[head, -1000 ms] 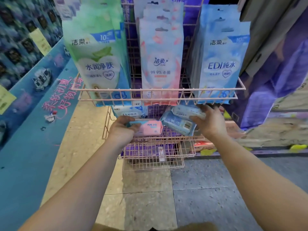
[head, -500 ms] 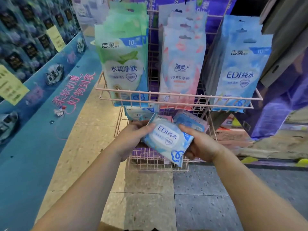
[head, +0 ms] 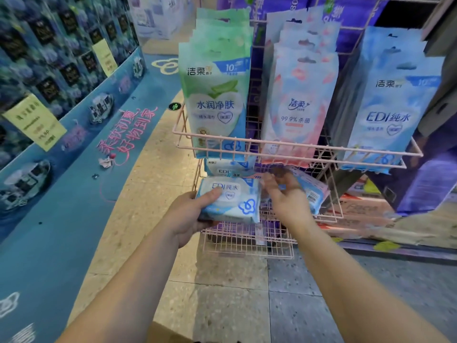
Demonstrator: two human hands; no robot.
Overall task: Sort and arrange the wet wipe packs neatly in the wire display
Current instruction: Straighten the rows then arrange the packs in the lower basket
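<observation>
Pretty even, slightly dim shop lighting, colours washed out; soft all over, right hand (head: 284, 191) motion-blurred (fingers smeared), heavy fisheye bending at the edges.

"EDI" on held pack (head: 228, 199); "99.9%" on pink pack (head: 295, 115)

A blue promotional floor mat (head: 74, 219) lay at nine o'clock, yellow price tags (head: 34, 122) above it; speckled floor tiles (head: 230, 305) spread at six.
</observation>
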